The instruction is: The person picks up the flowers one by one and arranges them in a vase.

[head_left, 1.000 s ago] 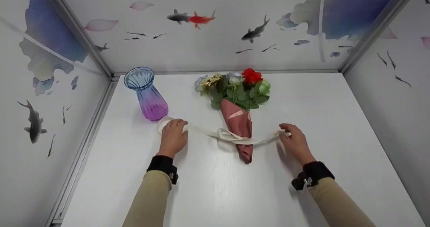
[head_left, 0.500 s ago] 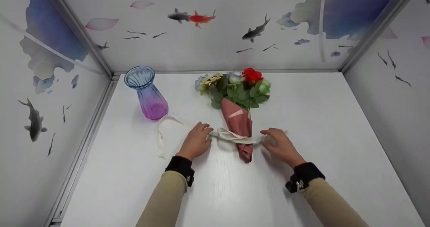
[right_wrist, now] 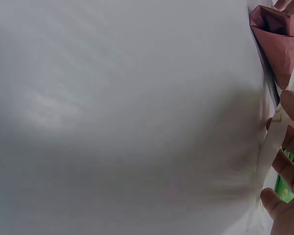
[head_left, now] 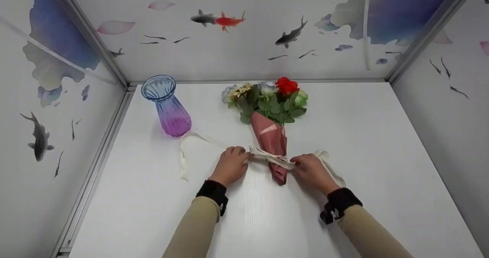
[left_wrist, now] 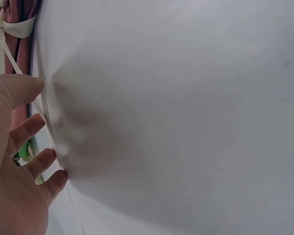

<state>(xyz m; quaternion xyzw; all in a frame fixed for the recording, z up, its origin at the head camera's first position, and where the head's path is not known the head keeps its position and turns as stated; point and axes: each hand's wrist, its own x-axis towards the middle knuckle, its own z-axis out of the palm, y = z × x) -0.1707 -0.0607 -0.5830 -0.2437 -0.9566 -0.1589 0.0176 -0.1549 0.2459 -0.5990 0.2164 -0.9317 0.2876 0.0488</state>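
Note:
A bouquet of artificial-looking flowers in dusky red wrapping paper lies in the middle of the white table. Across its lower part runs a cream ribbon, tied there with a loop. To the left of the wrap, my left hand pinches the ribbon; in the left wrist view the ribbon passes between thumb and fingers. On the other side, close by the paper, my right hand pinches the ribbon, and the right wrist view shows the strip running along its fingers.
A blue-to-purple glass vase stands at the back left. One loose ribbon tail curves across the table below it; the other lies behind the right hand. Painted panels close in the back and sides.
Both hands have moved inward along the ribbon toward the bouquet, the left leaving its tail on the table. Now both pinch it near the wrap, and the loop is flatter.

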